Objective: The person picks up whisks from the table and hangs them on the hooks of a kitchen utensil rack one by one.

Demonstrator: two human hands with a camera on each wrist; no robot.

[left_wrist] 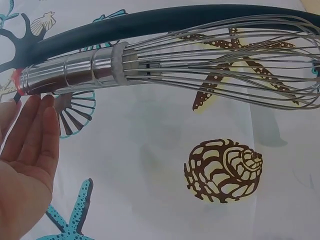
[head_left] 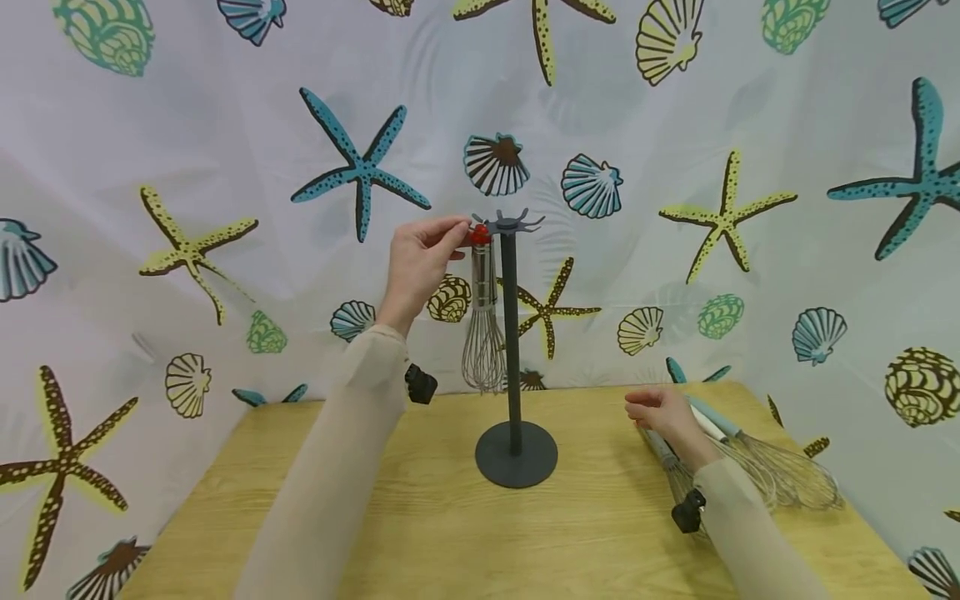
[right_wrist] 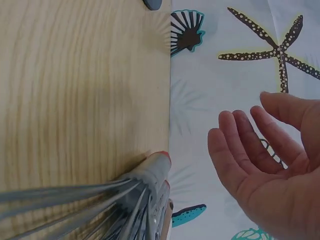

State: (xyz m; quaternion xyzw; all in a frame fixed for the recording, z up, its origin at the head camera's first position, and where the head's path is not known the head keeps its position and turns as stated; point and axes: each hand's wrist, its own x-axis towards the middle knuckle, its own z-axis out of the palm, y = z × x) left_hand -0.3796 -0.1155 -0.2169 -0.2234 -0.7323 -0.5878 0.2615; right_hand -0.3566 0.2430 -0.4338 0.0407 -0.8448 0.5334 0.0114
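Note:
A metal whisk with a red end hangs upright, wires down, beside the dark post of a stand with a hooked top. My left hand pinches the whisk at its red end, level with the hooks. In the left wrist view the whisk's steel handle runs close to the post; the exact grip is partly cut off. My right hand is loosely curled and holds nothing, above several whisks on the table. One whisk handle with a red end lies below that hand.
The stand's round base rests on a wooden table. Whisks with a white handle and a pale blue handle lie at the right. A cloth printed with starfish and shells encloses the back and sides.

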